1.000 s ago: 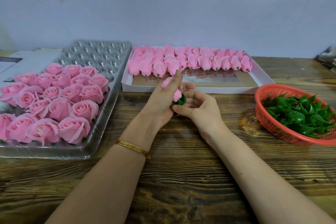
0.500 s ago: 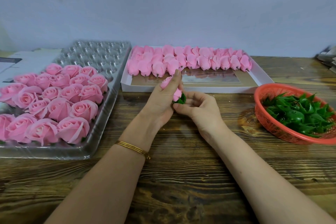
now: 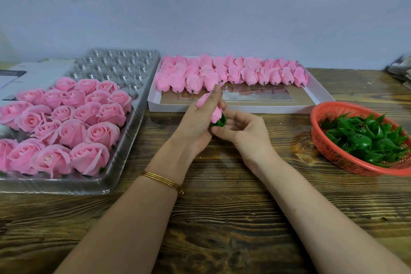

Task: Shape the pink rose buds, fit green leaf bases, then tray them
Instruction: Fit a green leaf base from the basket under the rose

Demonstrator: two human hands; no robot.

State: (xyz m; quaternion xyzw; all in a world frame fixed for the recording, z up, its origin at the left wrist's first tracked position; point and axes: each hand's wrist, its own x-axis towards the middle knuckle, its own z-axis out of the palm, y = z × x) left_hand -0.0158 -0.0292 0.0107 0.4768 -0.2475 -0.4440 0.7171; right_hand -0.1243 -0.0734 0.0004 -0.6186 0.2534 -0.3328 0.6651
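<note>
We hold one pink rose bud (image 3: 214,114) up over the wooden surface (image 3: 222,218), just in front of the white box (image 3: 320,95). Our left hand (image 3: 195,126) is wrapped round the bud, with one finger lying straight along its side. Our right hand (image 3: 246,133) pinches the green leaf base (image 3: 221,121) at the bottom of the bud, with thumb and fingertips pressed on it.

We think the bud is very light and soft, like foam or thin paper. It would squash or tear if we squeezed hard. So we should hold it low down, where the petals join, and hold it gently. The leaf base looks like shiny plastic, a bit stiffer, with pointy tips. It may be slippery, so pinching its round cup part seems best.

The clear tray (image 3: 135,122) on the left has many little cups. Open roses (image 3: 73,118) sit in the near rows, and we can see the shiny cups of the far rows behind them. The white box holds rows of closed buds (image 3: 233,71) along its far side. The red basket (image 3: 320,118) on the right holds a heap of spare leaf bases (image 3: 367,138).
</note>
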